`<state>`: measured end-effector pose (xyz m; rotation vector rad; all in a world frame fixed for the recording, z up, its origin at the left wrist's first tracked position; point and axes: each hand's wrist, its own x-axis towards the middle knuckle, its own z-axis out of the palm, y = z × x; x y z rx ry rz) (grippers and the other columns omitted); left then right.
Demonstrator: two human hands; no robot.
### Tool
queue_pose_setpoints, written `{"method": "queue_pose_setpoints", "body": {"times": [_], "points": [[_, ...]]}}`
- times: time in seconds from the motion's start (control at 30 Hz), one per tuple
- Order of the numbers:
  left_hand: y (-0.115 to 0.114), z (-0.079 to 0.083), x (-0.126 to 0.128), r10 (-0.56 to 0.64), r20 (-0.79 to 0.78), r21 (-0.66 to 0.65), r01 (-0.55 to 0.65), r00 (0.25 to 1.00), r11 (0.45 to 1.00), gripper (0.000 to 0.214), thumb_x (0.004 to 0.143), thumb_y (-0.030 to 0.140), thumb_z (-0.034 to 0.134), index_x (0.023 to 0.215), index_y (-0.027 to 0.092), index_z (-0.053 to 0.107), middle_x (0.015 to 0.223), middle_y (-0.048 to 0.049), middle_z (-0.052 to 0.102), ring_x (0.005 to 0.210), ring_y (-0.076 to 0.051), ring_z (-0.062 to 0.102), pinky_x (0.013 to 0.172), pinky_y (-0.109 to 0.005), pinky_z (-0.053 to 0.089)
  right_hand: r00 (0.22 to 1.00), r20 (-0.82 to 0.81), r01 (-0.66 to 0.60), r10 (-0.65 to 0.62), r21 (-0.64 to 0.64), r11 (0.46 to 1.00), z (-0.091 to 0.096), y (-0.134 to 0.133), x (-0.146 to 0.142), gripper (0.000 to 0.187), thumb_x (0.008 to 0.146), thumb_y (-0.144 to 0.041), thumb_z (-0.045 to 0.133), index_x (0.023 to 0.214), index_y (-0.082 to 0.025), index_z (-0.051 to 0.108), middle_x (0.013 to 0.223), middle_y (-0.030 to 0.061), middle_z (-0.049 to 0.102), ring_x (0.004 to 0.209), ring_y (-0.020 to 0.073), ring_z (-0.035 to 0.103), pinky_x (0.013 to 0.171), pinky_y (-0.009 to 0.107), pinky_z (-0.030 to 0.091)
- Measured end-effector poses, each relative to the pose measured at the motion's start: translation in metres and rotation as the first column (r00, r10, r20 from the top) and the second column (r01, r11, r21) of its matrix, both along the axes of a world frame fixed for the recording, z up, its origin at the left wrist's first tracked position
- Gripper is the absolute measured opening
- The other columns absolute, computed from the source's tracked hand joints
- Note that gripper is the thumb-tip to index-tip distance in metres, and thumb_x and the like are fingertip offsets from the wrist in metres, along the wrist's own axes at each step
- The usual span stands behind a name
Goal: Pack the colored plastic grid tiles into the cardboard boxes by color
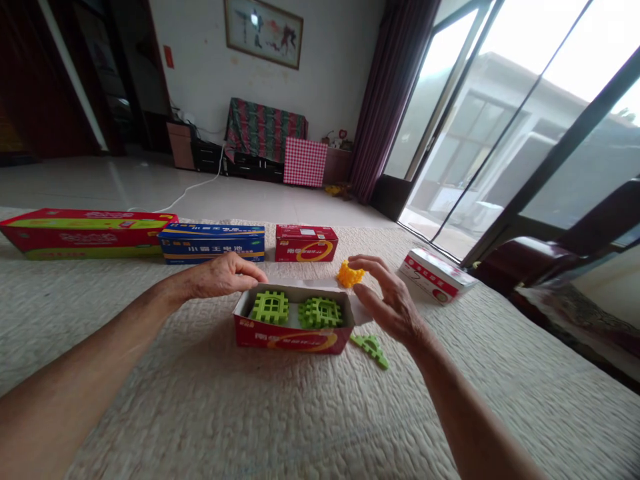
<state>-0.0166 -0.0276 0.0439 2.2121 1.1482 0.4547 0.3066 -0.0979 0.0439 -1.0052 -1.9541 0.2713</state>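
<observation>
An open red cardboard box (293, 340) sits in front of me with its flaps up. Inside lie green plastic building blocks with window shapes, one block (271, 308) on the left and a few together (323, 312) on the right. My left hand (225, 275) is at the box's back left corner, thumb and fingers closed together on its edge. Over the right end is my right hand (387, 297), fingers apart, beside the raised flap. A yellow toothed block (349, 274) stands just beyond its fingertips. A green triangular block (371, 350) lies on the quilted cover right of the box.
A long red-and-green box (90, 235), a blue box (215, 244) and a closed red box (307, 243) line the far edge of the quilted cover (280, 413). To the right stands a white-and-red box (437, 275). Beyond are a tiled floor and glass doors.
</observation>
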Motion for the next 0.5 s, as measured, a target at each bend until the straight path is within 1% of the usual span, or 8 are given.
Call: {"method": "queue_pose_setpoints", "body": {"times": [0.07,0.13,0.2,0.27,0.33,0.4,0.5], "points": [[0.002,-0.002,-0.001,-0.049,-0.012,-0.030,0.048,0.999,0.998,0.031,0.077,0.033,0.053,0.094,0.024,0.077,0.097,0.0029,0.074,0.092,-0.020,0.065,0.084,-0.022,0.047,0.991,-0.077,0.108,-0.111,-0.040,0.993,-0.012,0.011,0.021,0.027,0.082,-0.025,0.049,0.105,-0.026,0.063,0.118,0.0040,0.063,0.114,0.0241,0.056,0.099,0.047,0.042],[0.005,-0.003,-0.003,-0.077,-0.022,-0.041,0.076,0.997,0.996,0.030,0.079,0.033,0.052,0.096,0.025,0.076,0.100,0.0034,0.074,0.095,-0.021,0.065,0.086,-0.022,0.047,0.968,-0.126,0.199,-0.216,-0.135,0.971,-0.030,0.021,0.043,0.031,0.076,-0.025,0.049,0.104,-0.024,0.064,0.115,0.0053,0.066,0.113,0.0260,0.057,0.097,0.049,0.043],[0.006,-0.003,-0.004,-0.076,-0.026,-0.034,0.075,0.997,0.997,0.030,0.081,0.034,0.052,0.097,0.025,0.076,0.103,0.0035,0.073,0.097,-0.021,0.064,0.087,-0.023,0.046,0.957,-0.103,0.243,-0.272,-0.232,0.942,-0.051,0.028,0.062,0.037,0.071,-0.023,0.050,0.105,-0.023,0.065,0.117,0.0069,0.066,0.114,0.0282,0.057,0.098,0.052,0.042],[0.007,-0.004,-0.005,-0.072,-0.028,-0.036,0.071,0.997,0.997,0.030,0.082,0.034,0.052,0.097,0.025,0.076,0.104,0.0033,0.073,0.099,-0.021,0.064,0.088,-0.023,0.046,0.968,-0.054,0.221,-0.246,-0.287,0.932,-0.068,0.031,0.075,0.044,0.065,-0.020,0.050,0.107,-0.023,0.064,0.124,0.0070,0.064,0.118,0.0288,0.055,0.099,0.051,0.041],[0.006,-0.004,-0.004,-0.068,-0.030,-0.043,0.066,0.997,0.997,0.030,0.082,0.034,0.053,0.099,0.024,0.076,0.107,0.0028,0.073,0.100,-0.021,0.064,0.088,-0.023,0.046,0.985,-0.008,0.165,-0.175,-0.288,0.943,-0.078,0.031,0.081,0.051,0.061,-0.016,0.049,0.109,-0.024,0.063,0.129,0.0057,0.061,0.122,0.0274,0.052,0.104,0.049,0.038],[0.005,-0.003,-0.004,-0.060,-0.028,-0.047,0.058,0.998,0.997,0.030,0.083,0.033,0.053,0.100,0.022,0.075,0.109,0.0021,0.072,0.101,-0.021,0.063,0.088,-0.023,0.046,0.990,0.048,0.142,-0.134,-0.274,0.951,-0.083,0.030,0.082,0.056,0.059,-0.014,0.049,0.112,-0.025,0.062,0.129,0.0050,0.060,0.123,0.0259,0.051,0.106,0.046,0.036],[0.002,-0.001,-0.002,-0.041,-0.028,-0.062,0.040,0.999,0.997,0.031,0.084,0.032,0.052,0.100,0.019,0.075,0.110,0.0012,0.072,0.101,-0.022,0.062,0.090,-0.025,0.045,0.981,0.147,0.165,-0.130,-0.262,0.951,-0.082,0.029,0.080,0.055,0.059,-0.011,0.049,0.111,-0.025,0.062,0.124,0.0056,0.062,0.116,0.0256,0.056,0.102,0.045,0.040]]}}
